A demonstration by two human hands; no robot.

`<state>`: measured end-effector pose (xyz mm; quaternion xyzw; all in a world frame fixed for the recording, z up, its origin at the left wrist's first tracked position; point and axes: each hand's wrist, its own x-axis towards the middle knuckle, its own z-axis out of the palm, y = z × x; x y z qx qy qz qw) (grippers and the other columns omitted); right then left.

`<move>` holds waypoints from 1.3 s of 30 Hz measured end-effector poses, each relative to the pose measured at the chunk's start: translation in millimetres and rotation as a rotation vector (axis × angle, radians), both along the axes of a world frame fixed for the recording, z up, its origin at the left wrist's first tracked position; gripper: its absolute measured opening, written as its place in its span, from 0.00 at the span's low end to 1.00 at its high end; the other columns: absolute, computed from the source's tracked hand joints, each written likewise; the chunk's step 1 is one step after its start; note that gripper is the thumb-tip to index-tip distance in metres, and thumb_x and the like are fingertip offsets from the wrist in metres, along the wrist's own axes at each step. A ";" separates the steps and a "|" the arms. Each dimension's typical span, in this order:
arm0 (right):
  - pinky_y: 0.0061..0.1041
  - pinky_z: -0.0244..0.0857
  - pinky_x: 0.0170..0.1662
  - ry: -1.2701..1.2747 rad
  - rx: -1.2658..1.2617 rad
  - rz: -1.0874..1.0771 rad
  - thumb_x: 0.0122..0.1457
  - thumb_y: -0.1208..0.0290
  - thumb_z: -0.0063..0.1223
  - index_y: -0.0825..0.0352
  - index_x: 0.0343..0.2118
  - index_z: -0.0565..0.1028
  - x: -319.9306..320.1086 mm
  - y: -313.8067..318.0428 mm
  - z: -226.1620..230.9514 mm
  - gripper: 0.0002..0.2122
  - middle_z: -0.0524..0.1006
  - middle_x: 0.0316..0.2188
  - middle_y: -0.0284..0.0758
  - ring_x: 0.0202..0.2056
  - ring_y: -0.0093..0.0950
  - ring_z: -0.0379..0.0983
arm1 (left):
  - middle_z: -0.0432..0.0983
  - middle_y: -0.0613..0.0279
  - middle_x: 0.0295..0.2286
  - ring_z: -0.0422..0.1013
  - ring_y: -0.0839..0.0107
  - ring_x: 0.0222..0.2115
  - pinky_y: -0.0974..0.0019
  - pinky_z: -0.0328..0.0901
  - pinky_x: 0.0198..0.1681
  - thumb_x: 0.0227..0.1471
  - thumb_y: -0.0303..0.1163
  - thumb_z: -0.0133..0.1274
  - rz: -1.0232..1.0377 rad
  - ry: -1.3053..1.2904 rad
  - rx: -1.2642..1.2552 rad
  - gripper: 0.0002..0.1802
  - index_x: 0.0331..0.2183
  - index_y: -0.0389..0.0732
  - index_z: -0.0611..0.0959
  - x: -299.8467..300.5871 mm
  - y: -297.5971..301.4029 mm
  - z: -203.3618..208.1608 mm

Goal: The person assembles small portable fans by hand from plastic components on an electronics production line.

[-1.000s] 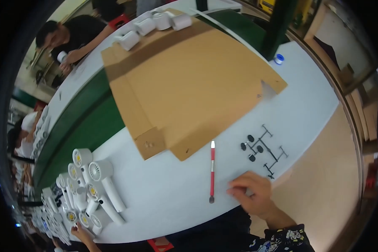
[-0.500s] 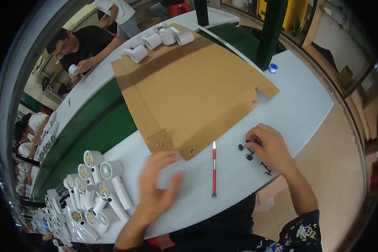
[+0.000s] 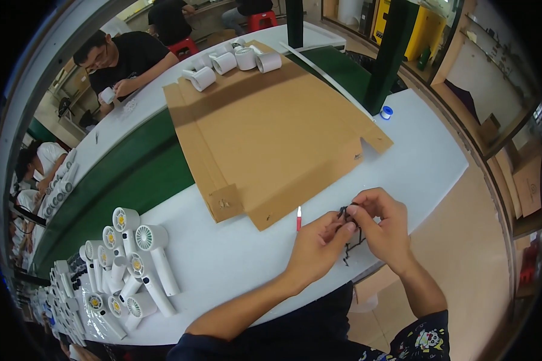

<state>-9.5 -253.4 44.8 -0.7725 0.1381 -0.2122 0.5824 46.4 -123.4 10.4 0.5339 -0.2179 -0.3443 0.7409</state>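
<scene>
My left hand (image 3: 316, 249) and my right hand (image 3: 386, 231) meet over the right part of the white table. Their fingertips are closed on a small black part (image 3: 343, 212), mostly covered by the fingers, so its exact shape is unclear. Thin black branching pieces (image 3: 347, 257) show just below the hands, close to the table's front edge; whether they are joined to the held part I cannot tell. Left of my hands lies a slim red and silver pen-like tool (image 3: 299, 221), partly hidden behind my left hand.
White handheld fans (image 3: 153, 240) crowd the table's left. A flat cardboard sheet (image 3: 271, 132) covers the middle, with white fan housings (image 3: 246, 59) at its far end. A blue-and-white spool (image 3: 386, 112) stands beside a green post (image 3: 388, 60). Across the table a co-worker (image 3: 132, 60) handles a white part.
My left hand has swung right from beside the fans to join my right hand, and both now grip the small black part. The tool is now partly covered.
</scene>
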 end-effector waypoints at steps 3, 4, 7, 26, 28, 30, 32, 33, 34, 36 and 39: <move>0.20 0.65 0.27 -0.134 -0.573 0.188 0.47 0.82 0.55 0.68 0.29 0.72 -1.5 -14.1 3.0 0.06 0.75 0.25 0.31 0.25 0.25 0.72 | 0.75 0.65 0.28 0.71 0.80 0.28 0.76 0.67 0.34 0.56 0.30 0.49 0.002 0.070 0.136 0.09 0.37 0.36 0.76 5.7 5.8 -0.5; 0.20 0.65 0.27 -0.135 -0.564 0.202 0.47 0.82 0.55 0.68 0.29 0.72 2.5 -21.4 2.8 0.06 0.75 0.25 0.31 0.25 0.25 0.72 | 0.73 0.66 0.24 0.70 0.81 0.24 0.77 0.65 0.29 0.56 0.31 0.49 -0.039 0.024 0.238 0.09 0.35 0.36 0.77 9.5 10.6 -1.0; 0.22 0.64 0.28 -0.406 -1.378 0.515 0.40 0.75 0.51 0.63 0.28 0.71 0.6 -47.1 6.3 0.09 0.74 0.28 0.31 0.26 0.27 0.70 | 0.69 0.68 0.17 0.65 0.83 0.15 0.78 0.59 0.18 0.56 0.34 0.50 -0.186 -0.050 0.471 0.10 0.28 0.37 0.77 20.3 17.9 9.4; 0.20 0.62 0.28 -0.062 0.219 0.449 0.54 0.71 0.56 0.68 0.30 0.74 -12.1 -18.6 -33.4 0.07 0.74 0.25 0.34 0.25 0.21 0.67 | 0.68 0.69 0.13 0.62 0.82 0.11 0.77 0.54 0.13 0.53 0.36 0.52 -0.552 0.065 0.417 0.11 0.29 0.38 0.82 41.6 28.9 26.5; 0.20 0.61 0.30 -0.404 0.931 0.272 0.60 0.72 0.48 0.69 0.28 0.69 -8.8 -17.9 -57.2 0.07 0.73 0.26 0.35 0.27 0.21 0.66 | 0.68 0.67 0.13 0.63 0.81 0.11 0.76 0.55 0.12 0.54 0.37 0.51 -0.723 0.145 0.325 0.13 0.29 0.36 0.81 37.9 32.3 17.7; 0.21 0.62 0.31 -0.279 0.698 0.131 0.57 0.73 0.53 0.70 0.28 0.72 -12.2 -24.9 -59.6 0.05 0.72 0.26 0.33 0.29 0.21 0.66 | 0.69 0.66 0.15 0.65 0.81 0.12 0.77 0.58 0.14 0.54 0.37 0.51 -0.784 0.250 0.309 0.13 0.30 0.35 0.81 36.5 36.1 10.9; 0.24 0.63 0.31 -0.070 0.246 0.058 0.52 0.75 0.58 0.70 0.30 0.76 -14.5 -18.6 -56.3 0.05 0.72 0.27 0.32 0.31 0.22 0.66 | 0.71 0.66 0.18 0.68 0.82 0.15 0.78 0.58 0.17 0.56 0.38 0.50 -0.613 0.250 0.288 0.14 0.34 0.35 0.81 33.3 44.2 11.6; 0.23 0.62 0.31 -0.009 -0.221 0.007 0.50 0.77 0.59 0.69 0.31 0.77 -11.5 -17.0 -53.1 0.05 0.72 0.27 0.32 0.30 0.22 0.66 | 0.71 0.66 0.19 0.70 0.81 0.16 0.80 0.58 0.18 0.57 0.38 0.48 -0.478 0.204 0.289 0.15 0.37 0.35 0.81 33.2 43.0 10.5; 0.22 0.62 0.31 0.052 -0.694 -0.046 0.48 0.79 0.60 0.69 0.32 0.78 -7.3 -18.4 -51.9 0.07 0.72 0.27 0.33 0.29 0.22 0.67 | 0.71 0.65 0.21 0.69 0.80 0.16 0.79 0.60 0.19 0.57 0.36 0.48 -0.389 0.229 0.281 0.15 0.37 0.35 0.80 33.0 39.7 8.4; 0.22 0.62 0.29 0.027 -0.716 -0.077 0.47 0.79 0.59 0.68 0.34 0.78 -5.4 -14.8 -49.5 0.09 0.72 0.28 0.34 0.27 0.25 0.67 | 0.73 0.64 0.25 0.71 0.79 0.19 0.78 0.63 0.22 0.57 0.36 0.46 -0.285 0.274 0.285 0.15 0.40 0.36 0.80 36.2 37.7 5.8; 0.25 0.63 0.28 -0.098 -0.421 -0.223 0.43 0.78 0.62 0.67 0.31 0.78 -15.8 -4.2 -25.3 0.09 0.72 0.27 0.34 0.26 0.29 0.68 | 0.75 0.63 0.28 0.73 0.78 0.22 0.77 0.64 0.24 0.58 0.36 0.46 -0.127 0.306 0.302 0.15 0.40 0.36 0.80 30.7 32.0 2.5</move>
